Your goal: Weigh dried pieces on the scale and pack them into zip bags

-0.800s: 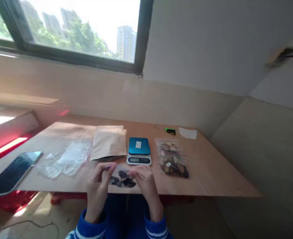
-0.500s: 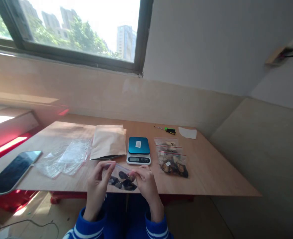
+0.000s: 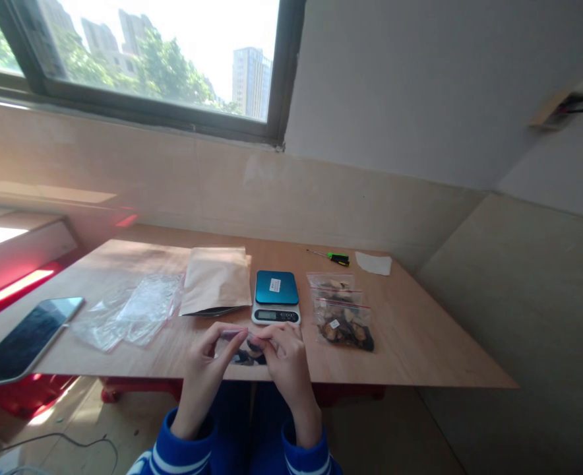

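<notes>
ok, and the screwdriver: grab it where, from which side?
Screwdriver: probably best pinched across the thick green-and-black handle, coming down from above. It lies flat, handle to the right, thin shaft to the left, and the filled bags lie on its near side.

From afar, my right hand (image 3: 289, 361) is partly hiding a clear bag (image 3: 243, 357); the left edge is cropping a phone (image 3: 27, 340).
</notes>
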A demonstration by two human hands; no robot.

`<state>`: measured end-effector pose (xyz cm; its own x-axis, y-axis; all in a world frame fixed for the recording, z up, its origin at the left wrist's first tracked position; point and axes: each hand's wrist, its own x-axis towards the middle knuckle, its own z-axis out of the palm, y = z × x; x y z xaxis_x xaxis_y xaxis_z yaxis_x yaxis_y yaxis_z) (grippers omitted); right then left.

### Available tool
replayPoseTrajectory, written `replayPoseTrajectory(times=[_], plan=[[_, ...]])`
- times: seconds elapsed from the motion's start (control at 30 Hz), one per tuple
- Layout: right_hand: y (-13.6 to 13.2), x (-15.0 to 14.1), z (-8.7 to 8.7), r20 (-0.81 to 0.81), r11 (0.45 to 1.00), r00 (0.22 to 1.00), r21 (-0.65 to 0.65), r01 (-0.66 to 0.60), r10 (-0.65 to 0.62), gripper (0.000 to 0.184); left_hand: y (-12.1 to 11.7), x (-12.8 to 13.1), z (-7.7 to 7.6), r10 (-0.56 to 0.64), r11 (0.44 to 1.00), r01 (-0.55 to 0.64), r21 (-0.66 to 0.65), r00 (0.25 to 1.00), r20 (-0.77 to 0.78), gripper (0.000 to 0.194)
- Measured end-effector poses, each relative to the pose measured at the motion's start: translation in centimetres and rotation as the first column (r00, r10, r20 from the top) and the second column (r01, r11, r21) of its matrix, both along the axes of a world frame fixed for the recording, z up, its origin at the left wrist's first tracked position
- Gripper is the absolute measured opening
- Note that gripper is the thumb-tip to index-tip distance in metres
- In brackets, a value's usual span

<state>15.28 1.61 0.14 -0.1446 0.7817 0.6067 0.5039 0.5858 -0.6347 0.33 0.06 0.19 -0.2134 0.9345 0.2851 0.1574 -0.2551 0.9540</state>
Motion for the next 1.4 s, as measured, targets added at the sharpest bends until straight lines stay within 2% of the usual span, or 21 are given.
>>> replayPoseTrajectory(times=[0.1,0.2,0.33,0.4,0.53,0.67,0.77,0.87,1.07,1.27,1.4], plan=[[0.0,-0.1,-0.2,-0.019,0.999,1.000,0.034,0.002,-0.001,0.018,0.0,0.2,0.0,-0.034,0.999,0.034,0.003,0.999,-0.005,0.019],[0.2,0.2,-0.2,-0.043,0.999,0.999,0.035,-0.006,0.007,0.018,-0.2,0.3,0.0,-0.021,0.998,0.022,0.055,0.999,-0.031,0.015],[0.6,1.0,-0.3,-0.047,1.000,0.999,0.024,0.017,-0.016,0.005,-0.4,0.2,0.1,0.095,0.981,-0.087,0.171,0.995,-0.041,0.010],[0.8,1.7,-0.5,-0.044,0.998,0.998,0.028,0.048,-0.047,0.008,-0.4,0.1,0.0,0.143,0.971,-0.133,0.197,0.989,-0.039,0.009],[1.0,2.2,-0.9,-0.032,0.994,0.996,0.071,0.087,-0.085,0.018,-0.4,-0.2,-0.3,0.145,0.979,-0.137,0.154,0.988,-0.048,0.013],[0.9,1.6,-0.8,-0.042,0.993,0.997,0.088,0.074,-0.071,0.023,-0.5,-0.1,-0.4,0.139,0.988,-0.140,0.068,0.990,0.024,0.021],[0.8,1.4,-0.8,-0.029,0.998,0.998,0.027,0.053,-0.052,0.022,-0.7,-0.1,-0.1,0.166,0.985,-0.169,0.036,0.983,0.074,0.025],[0.9,1.7,-0.9,-0.017,0.999,0.999,-0.044,0.032,-0.032,0.017,-0.8,-0.3,0.2,0.243,0.969,-0.246,0.026,0.965,0.103,0.027],[1.0,2.2,-1.0,-0.026,0.997,0.999,-0.073,-0.023,0.022,0.022,-0.8,-0.8,0.4,0.296,0.953,-0.300,0.037,0.952,0.083,0.029],[1.1,2.8,-1.5,-0.171,0.977,0.982,-0.182,-0.111,0.080,0.023,0.0,-1.5,-0.7,0.380,0.921,-0.385,-0.054,0.864,0.331,0.028],[1.2,3.6,-1.6,-0.245,0.973,0.968,-0.204,-0.103,0.051,0.023,0.4,-1.3,-0.9,0.304,0.946,-0.320,-0.042,0.841,0.447,0.025]])
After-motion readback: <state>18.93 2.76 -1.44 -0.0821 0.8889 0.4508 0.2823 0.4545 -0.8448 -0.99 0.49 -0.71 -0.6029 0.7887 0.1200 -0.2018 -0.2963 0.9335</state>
